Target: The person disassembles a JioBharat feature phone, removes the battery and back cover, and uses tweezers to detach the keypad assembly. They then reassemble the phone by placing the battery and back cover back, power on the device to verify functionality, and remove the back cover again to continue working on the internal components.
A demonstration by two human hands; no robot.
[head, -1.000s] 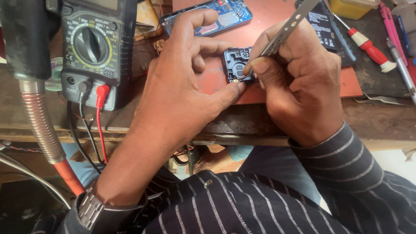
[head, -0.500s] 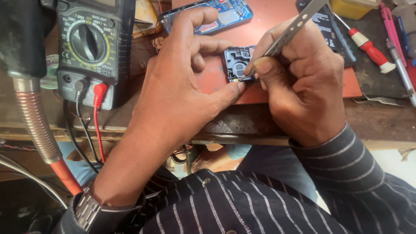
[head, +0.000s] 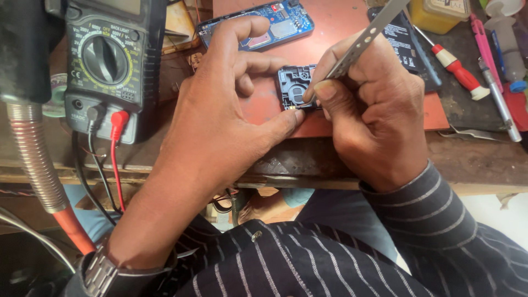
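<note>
Tweezers [head: 360, 43] sit pinched in my right grip [head: 368, 110], long axis slanting down-left, tips on the black part [head: 291, 82]. My left grip [head: 220, 115] pins that part's near edge to the red mat [head: 341, 22]; multimeter [head: 107, 60] farther left.

Soft even daylight, perhaps slight edge blur.

Black multimeter [head: 107, 66] with round dial, standing left of the left hand; red and black leads [head: 114, 159] plugged in below. Ribbed metal hose [head: 34, 159] at far left. Blue circuit board [head: 258, 25] beyond the left fingers. Red-handled screwdriver [head: 456, 69], pink tool [head: 484, 47] and yellow container [head: 440, 14] right of the right hand. All resting on a worn wooden bench [head: 473, 159], partly over a red mat [head: 341, 22].
</note>
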